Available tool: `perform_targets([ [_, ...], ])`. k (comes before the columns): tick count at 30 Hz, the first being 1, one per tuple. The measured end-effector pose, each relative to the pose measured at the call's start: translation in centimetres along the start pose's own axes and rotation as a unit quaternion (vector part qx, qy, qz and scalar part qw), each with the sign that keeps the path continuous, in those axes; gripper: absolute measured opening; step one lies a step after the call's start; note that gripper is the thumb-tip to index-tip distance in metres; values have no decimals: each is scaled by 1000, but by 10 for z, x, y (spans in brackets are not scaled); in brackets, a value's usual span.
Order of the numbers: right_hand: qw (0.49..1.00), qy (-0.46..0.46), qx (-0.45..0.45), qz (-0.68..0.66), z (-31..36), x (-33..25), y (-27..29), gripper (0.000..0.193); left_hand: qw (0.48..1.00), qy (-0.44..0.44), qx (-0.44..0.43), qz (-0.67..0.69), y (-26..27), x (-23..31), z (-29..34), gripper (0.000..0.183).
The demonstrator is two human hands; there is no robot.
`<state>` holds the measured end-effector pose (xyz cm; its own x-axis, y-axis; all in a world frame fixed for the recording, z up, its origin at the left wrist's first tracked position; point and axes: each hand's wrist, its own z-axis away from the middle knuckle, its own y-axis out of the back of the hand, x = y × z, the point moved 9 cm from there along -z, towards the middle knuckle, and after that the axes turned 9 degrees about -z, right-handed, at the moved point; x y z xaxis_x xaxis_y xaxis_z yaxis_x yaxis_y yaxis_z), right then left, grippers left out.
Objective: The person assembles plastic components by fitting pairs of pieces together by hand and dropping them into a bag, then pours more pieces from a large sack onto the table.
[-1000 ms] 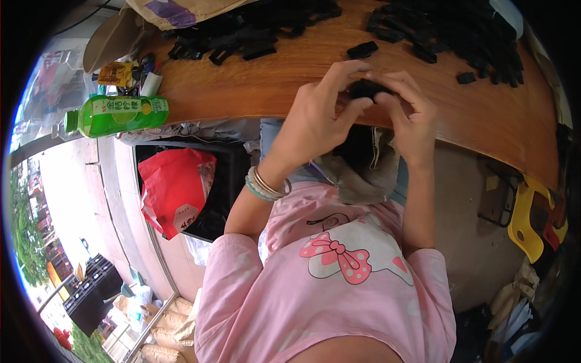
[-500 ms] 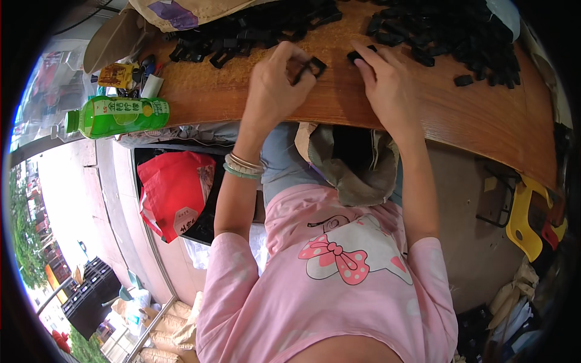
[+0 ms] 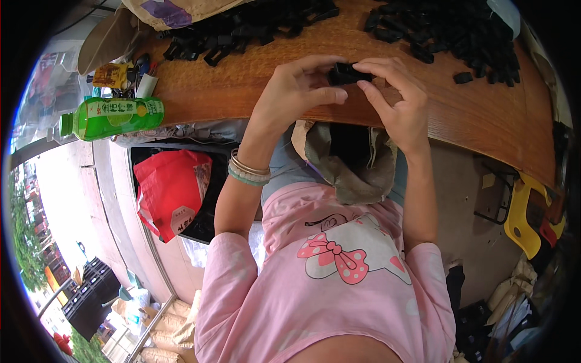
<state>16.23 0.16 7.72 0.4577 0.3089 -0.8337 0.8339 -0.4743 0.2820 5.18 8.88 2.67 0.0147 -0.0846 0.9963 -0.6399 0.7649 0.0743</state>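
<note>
Over the wooden table (image 3: 200, 91), my two hands meet at a small black plastic piece (image 3: 342, 74), blocky in shape. My left hand (image 3: 292, 91) curls its fingers round the left end, with the thumb stretched out below. On the other end, the thumb and fingers of my right hand (image 3: 396, 100) pinch. Whether the piece is one part or two fitted together I cannot tell, as fingertips cover its ends. Beyond my left hand lies a heap of black plastic parts (image 3: 242, 37); another pile of black pieces (image 3: 451, 36) spreads beyond my right hand.
A green drink bottle (image 3: 115, 117) lies at the table's left edge, near a yellow item (image 3: 111, 76) and small tools. An open cloth bag (image 3: 363, 181) sits on my lap below the table edge. A red bag (image 3: 172, 187) is lower left, a yellow stool (image 3: 521, 224) right.
My hands have come together from apart, the left moving right. The black frame-like piece from my left hand and the black piece from my right now meet between the fingers.
</note>
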Motion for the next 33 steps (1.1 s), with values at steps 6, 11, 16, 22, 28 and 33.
perform_targets([
  [6, 992, 103, 5, 69, 4, -14, -1, 26, 996, 63, -44, 51, -7, -5, 3, 36],
  [11, 986, 128, 17, 109, 13, -16, -11, 30, 994, 78, -32, 63, -11, 3, 4, 33],
  [16, 993, -24, 57, -96, 19, 1, -9, 33, 999, 4, 20, 33, -12, 8, 7, 29],
  [22, 964, -146, 86, -206, 27, 18, -11, 33, 982, -114, 70, -132, -17, 35, 14, 30],
  [28, 962, -153, 125, -187, 35, 25, -9, 31, 980, -110, 92, -139, -23, 30, 17, 34],
  [33, 968, -102, 151, -171, 33, 14, 1, 29, 967, -162, 138, -141, -24, 37, 20, 29],
])
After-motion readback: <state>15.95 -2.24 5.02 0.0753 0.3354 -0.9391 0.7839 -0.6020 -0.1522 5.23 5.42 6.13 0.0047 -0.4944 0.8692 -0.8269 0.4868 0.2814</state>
